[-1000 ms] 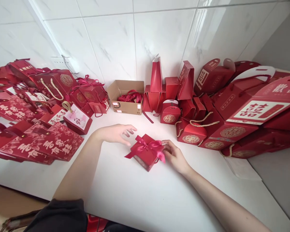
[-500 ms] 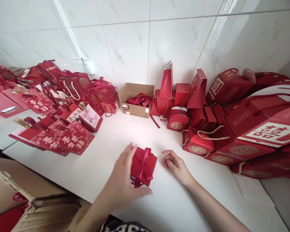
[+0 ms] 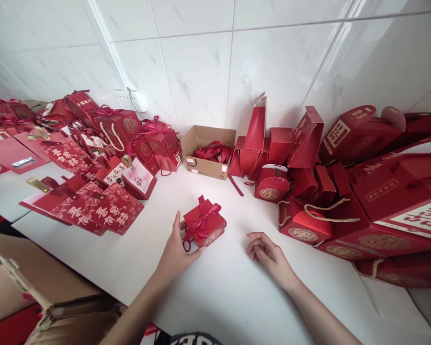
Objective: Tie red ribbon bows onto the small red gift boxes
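Observation:
A small red gift box [image 3: 211,231] with a ribbon bow [image 3: 205,216] on top and a round gold emblem on its side is on the white table [image 3: 215,292]. My left hand [image 3: 179,249] is at the box's near left corner, thumb at the front and fingers behind its left side, gripping it. A loop of dark red cord hangs beside these fingers. To the right of the box, apart from it, my right hand [image 3: 265,251] rests on the table with its fingers curled in; nothing shows in it.
Behind the box stands an open cardboard box [image 3: 208,167] of red ribbons. Red bags [image 3: 111,206] and boxes crowd the left side. Stacked red boxes [image 3: 305,227] line the right. A large carton [image 3: 39,287] is at the lower left.
The small red box has turned and lies farther from me, its emblem side now showing. My left hand has moved with it and closed on its corner. My right hand has barely changed.

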